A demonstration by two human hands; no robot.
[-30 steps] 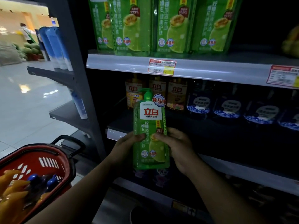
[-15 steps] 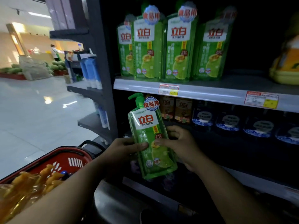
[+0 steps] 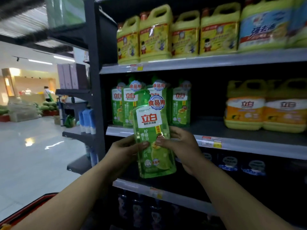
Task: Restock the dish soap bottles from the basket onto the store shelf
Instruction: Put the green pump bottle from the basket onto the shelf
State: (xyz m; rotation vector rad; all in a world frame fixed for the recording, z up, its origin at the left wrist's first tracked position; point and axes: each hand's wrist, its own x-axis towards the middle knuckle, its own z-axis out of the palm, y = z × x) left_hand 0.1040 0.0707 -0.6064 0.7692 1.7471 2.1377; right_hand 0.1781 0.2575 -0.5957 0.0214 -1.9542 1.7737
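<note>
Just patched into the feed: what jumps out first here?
A green dish soap bottle is held upright, centre frame, between the left hand and right hand. Matching green bottles stand on the shelf behind it, with yellow jugs on the shelf above.

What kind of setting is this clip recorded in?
Most likely a supermarket aisle: metal shelves stocked with rows of identical green dish soap bottles and yellow detergent jugs, with price tags on the shelf edges.
</note>
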